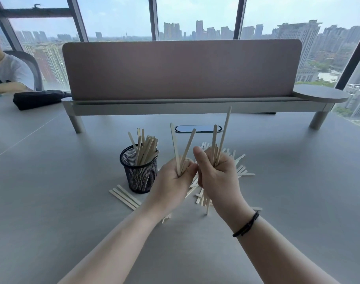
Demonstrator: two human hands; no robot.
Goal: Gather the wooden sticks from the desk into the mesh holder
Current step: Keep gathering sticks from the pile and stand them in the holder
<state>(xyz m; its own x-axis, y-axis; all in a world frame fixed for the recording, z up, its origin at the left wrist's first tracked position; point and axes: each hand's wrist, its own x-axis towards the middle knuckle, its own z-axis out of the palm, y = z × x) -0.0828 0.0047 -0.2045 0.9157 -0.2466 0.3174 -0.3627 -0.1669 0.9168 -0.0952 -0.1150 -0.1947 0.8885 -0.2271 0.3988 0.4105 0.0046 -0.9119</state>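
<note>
Both hands raised above the surface, close together, knuckles nearly touching; left hand has its grip closed round a small bunch of sticks, two fanning upward in a V; right hand has its grip closed round a fuller bunch, ends poking out above and below the fist, one stick standing well taller than the rest; bunches held upright, likely so they can drop end-first into the holder without snagging on its rim.

Mesh holder stands upright just left of the left hand, already part-filled; sticks inside lean against the far rim; its place close to the pile keeps each carry short.

Loose pile lies spread on the surface behind and under the right hand, well scattered, some pieces crossing; a few more lie side by side just in front of the holder's base; some hidden beneath the wrists, count unclear.

Judgement: task roughly midway; the uneven ends in the right bunch suggest squaring up before lowering, else the tall one may catch or tip the light holder.

Beyond: divider screen on a raised shelf; black pouch far left; another person's sleeve at the edge.
</note>
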